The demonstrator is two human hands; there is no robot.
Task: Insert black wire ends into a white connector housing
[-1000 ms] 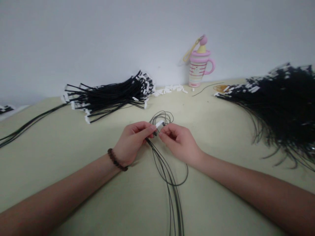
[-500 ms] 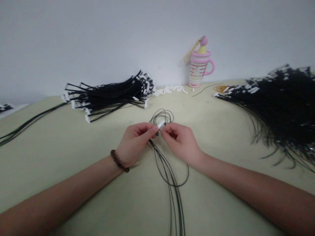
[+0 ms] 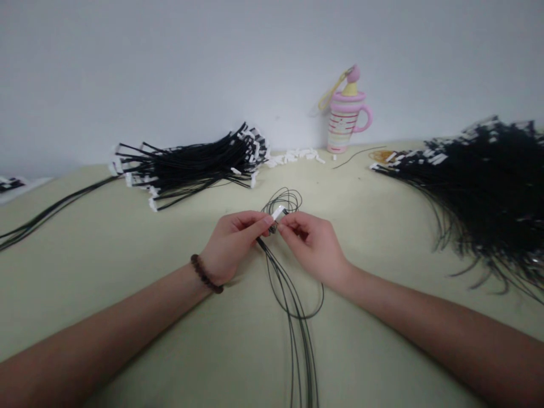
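Between thumb and forefinger, my left hand [image 3: 238, 241] pinches a small white connector [image 3: 278, 213], tilted up to the right. My right hand [image 3: 312, 243] is closed on a thin dark wire right beside that connector; its tip is too small to make out. Several black wires [image 3: 289, 283] run from under my left fingers down toward the front edge of the view. One wire makes a wide loop below my right hand, and thin wire loops [image 3: 289, 197] lie just beyond my fingertips.
At the back left lies a bundle of black cables [image 3: 191, 161] with white connectors. Loose white connectors [image 3: 295, 156] are scattered beside a pink-lidded striped cup [image 3: 342, 122] near the wall. A large heap of black wires [image 3: 488, 187] covers the right side, near a yellowish coil [image 3: 381, 155].
Both hands keep nearly the same pose at the connector. The wires hanging below have shifted slightly left, and the whole view has moved a little.
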